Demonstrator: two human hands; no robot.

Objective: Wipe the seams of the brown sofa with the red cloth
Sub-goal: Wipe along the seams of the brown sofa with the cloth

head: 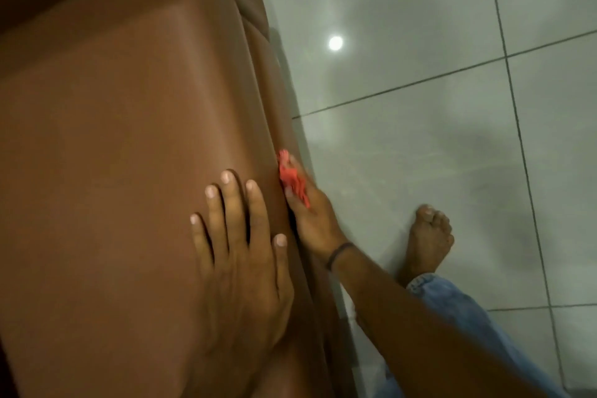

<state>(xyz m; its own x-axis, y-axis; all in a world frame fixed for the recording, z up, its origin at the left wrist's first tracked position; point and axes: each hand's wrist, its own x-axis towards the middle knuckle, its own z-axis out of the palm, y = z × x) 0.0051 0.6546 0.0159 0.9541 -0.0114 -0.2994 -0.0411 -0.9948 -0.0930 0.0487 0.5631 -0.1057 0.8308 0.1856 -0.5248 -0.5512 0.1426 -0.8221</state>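
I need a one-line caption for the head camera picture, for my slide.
Right hand presses red cloth along brown sofa seam; left hand rests flat on it.

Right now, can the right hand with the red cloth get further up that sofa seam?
Probably yes. The right hand presses the red cloth to the seam on the sofa edge, and nothing lies on the seam above it; the left hand rests flat beside it.
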